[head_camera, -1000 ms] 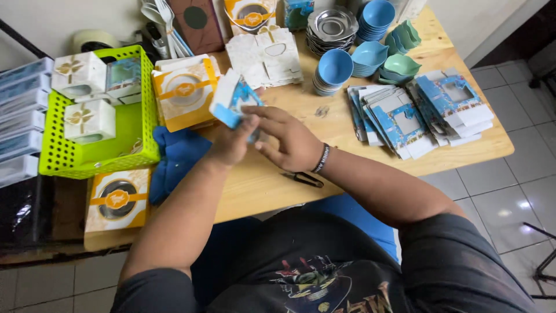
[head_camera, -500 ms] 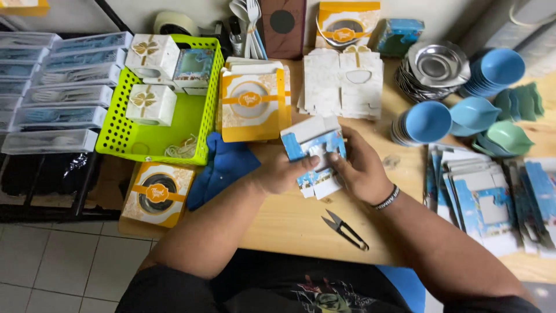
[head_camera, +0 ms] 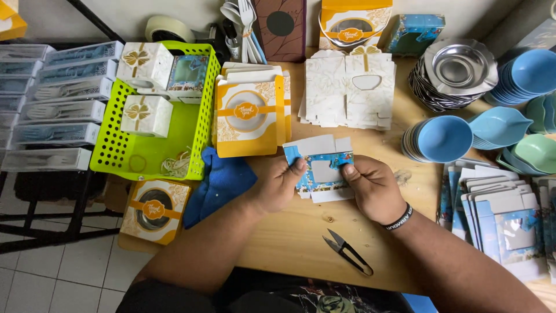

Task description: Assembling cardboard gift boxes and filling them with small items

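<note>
Holding a flat blue-and-white carton blank [head_camera: 320,168] over the wooden tabletop [head_camera: 289,237], I have my left hand [head_camera: 277,186] clamped on its left edge, thumb on top, and my right hand [head_camera: 373,188] clamped on its right edge the same way. Half a second ago the blank stood more bunched and tilted between my palms; now it lies spread flat, window side up, and my view has closed in on it. Nearest me, black thread snips [head_camera: 347,251] lie on the wood just below my right wrist, where they were before. A blue cloth [head_camera: 221,182] sits beside my left hand. Farther off lies a yellow window box [head_camera: 249,116], with a stack of white flat cartons [head_camera: 349,90] to its right. The green basket [head_camera: 147,155] at far left holds white bow boxes [head_camera: 145,90]; blue bowls [head_camera: 443,138] are stacked at far right.
</note>
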